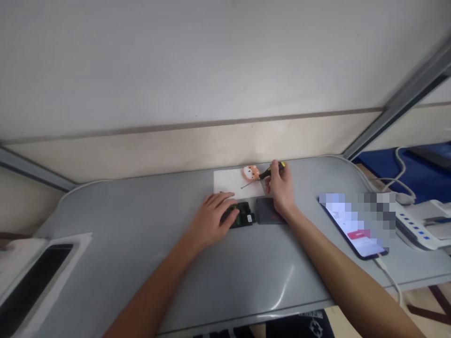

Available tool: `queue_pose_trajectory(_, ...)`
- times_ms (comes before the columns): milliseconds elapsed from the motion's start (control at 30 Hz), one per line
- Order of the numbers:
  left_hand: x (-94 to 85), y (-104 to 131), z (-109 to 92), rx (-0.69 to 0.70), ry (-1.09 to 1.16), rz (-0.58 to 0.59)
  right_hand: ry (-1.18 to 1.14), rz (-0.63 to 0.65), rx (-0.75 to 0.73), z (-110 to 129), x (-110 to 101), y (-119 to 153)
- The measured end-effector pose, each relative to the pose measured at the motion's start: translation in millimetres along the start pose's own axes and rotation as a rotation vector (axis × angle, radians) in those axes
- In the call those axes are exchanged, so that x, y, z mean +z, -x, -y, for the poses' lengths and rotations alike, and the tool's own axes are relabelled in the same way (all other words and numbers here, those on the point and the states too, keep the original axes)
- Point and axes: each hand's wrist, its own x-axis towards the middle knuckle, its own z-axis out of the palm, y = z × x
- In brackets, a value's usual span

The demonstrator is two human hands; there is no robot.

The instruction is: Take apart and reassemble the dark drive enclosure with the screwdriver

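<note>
Right now, the left hand (213, 218) lies over the left part of a circuit board (246, 218), its fingers spread and the thumb apart from them; how firmly it presses cannot be told. The board sits on the grey table (141, 211), near its far edge. Taking the board as the middle of the dial, a dark flat case (264, 210) lies just beside it at 3 o'clock, partly hidden by the wrist of the right hand (281, 188). That hand, at about 2 o'clock, has its fingers closed around the black and yellow handle of a screwdriver (267, 172), whose thin shaft points toward 8 o'clock, over a white sheet of paper (227, 180). The paper lies at 12 o'clock, with an orange and white animal-face trinket (249, 173) on it, close to the screwdriver. Well apart at 3 o'clock are a lit phone (352, 230) with a white cable (390, 276) plugged in and, beyond it, a white power strip (416, 230). Between 8 and 9 o'clock lies a dark flat slab (35, 286).
</note>
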Motion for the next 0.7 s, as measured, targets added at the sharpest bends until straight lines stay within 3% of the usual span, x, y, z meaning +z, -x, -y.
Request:
queue_pose_trajectory(133, -0.7, -2.0, 4.2, -0.136, 0.010, -0.172, -0.059, -0.010, 0.038, 9.4, 4.6, 5.7)
queue_pose_trajectory(333, 6.5, 0.8, 8.0, -0.216, 0.064, -0.196, -0.090, 0.071, 0.065, 21.5, 11.7, 23.5)
queue_pose_trajectory(700, 11.2, -0.1, 16.8, -0.127, 0.048, -0.263, -0.113, 0.097, 0.089, 21.5, 15.1, 29.5)
